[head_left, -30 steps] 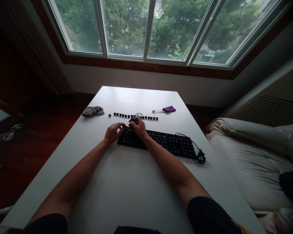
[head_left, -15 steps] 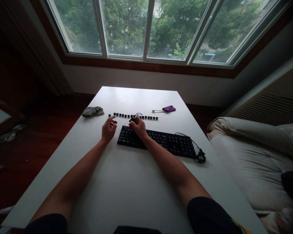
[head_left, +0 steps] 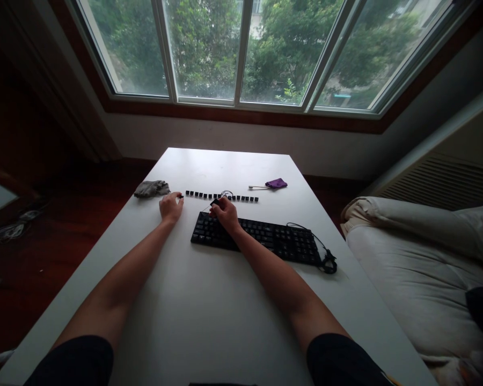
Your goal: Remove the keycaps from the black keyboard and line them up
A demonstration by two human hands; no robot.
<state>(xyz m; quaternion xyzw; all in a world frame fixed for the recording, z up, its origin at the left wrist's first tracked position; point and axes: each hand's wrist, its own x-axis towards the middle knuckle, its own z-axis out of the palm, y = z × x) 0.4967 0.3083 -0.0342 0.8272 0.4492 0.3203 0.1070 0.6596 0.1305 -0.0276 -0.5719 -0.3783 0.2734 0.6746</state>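
My left hand (head_left: 171,208) is at the left end of a row of black keycaps (head_left: 205,195), its fingertips closed on a small black keycap (head_left: 181,197). Held in my right hand (head_left: 226,213) is a small black keycap puller (head_left: 214,202), from which a thin wire sticks out to the left. That hand hovers above the left part of a black keyboard (head_left: 279,238). Fingers partly hide the grip on both small things.
A crumpled grey cloth (head_left: 151,188) lies left of the row. On the far right are a purple cloth (head_left: 276,183) and a thin white-tipped stick (head_left: 257,187). The keyboard's bundled cable (head_left: 329,262) rests by its right end. All sit on a white table (head_left: 193,316).
My left hand has moved left, from near the keyboard's corner to the row's left end, carrying a keycap. My right hand stays about where it was. The view has tilted slightly.
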